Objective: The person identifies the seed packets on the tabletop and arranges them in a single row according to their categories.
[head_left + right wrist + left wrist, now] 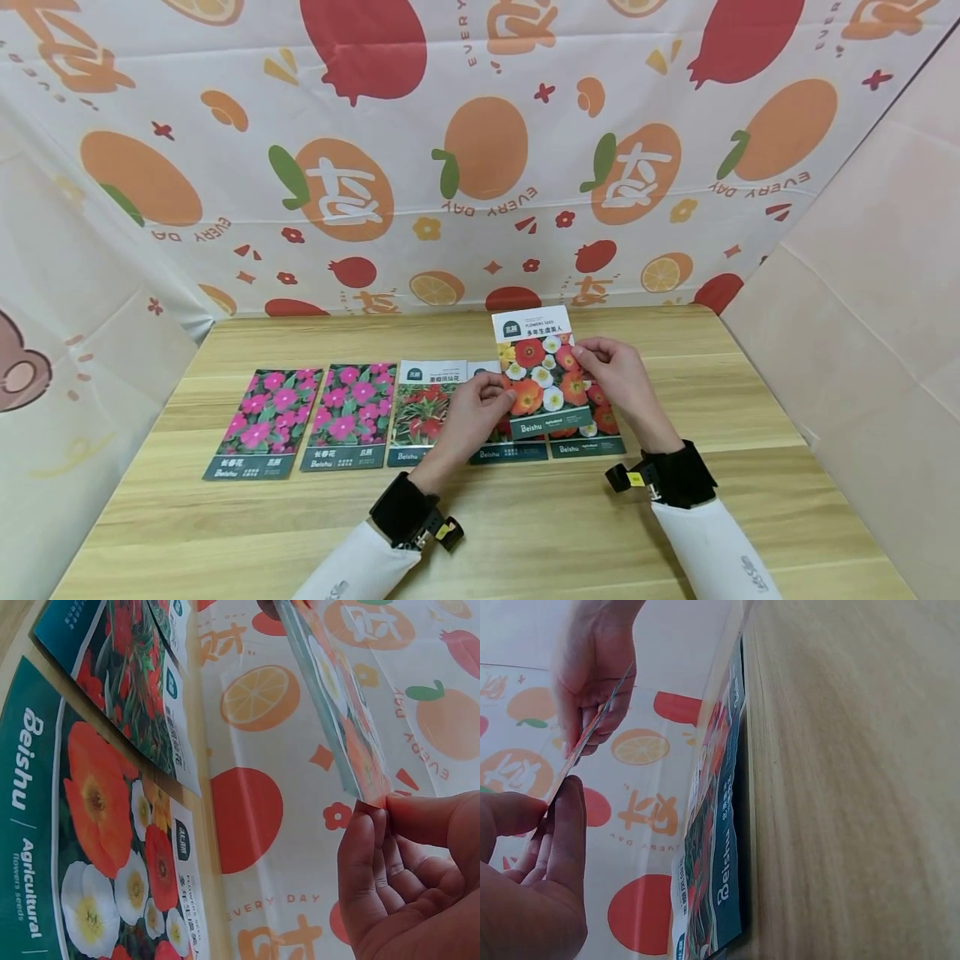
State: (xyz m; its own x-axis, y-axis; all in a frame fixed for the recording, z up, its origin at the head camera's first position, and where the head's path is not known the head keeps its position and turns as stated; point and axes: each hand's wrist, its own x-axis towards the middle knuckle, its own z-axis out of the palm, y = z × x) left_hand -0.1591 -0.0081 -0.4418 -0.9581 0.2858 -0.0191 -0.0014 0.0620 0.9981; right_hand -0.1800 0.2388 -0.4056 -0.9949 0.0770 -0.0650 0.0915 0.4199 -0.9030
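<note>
A poppy seed packet (pixel 542 375), with red, orange and white flowers and a green bottom band, is held up over the row of packets. My left hand (pixel 476 414) pinches its left edge between thumb and fingers. On the opposite edge, my right hand (pixel 619 379) pinches it the same way. The left wrist view shows the packet nearly edge-on between both hands. Beneath it lies a matching poppy packet (pixel 112 817), partly covered in the head view. Beside that is a red-flowered packet (pixel 510 452), mostly hidden by the held one.
Left of these lie another red-flowered packet (pixel 426 408) and two pink-flowered packets (pixel 348 415), all on the wooden table (pixel 525 533). A fruit-print cloth (pixel 480 242) hangs behind the table's back edge. Pale cloth walls (pixel 885 275) stand at both sides.
</note>
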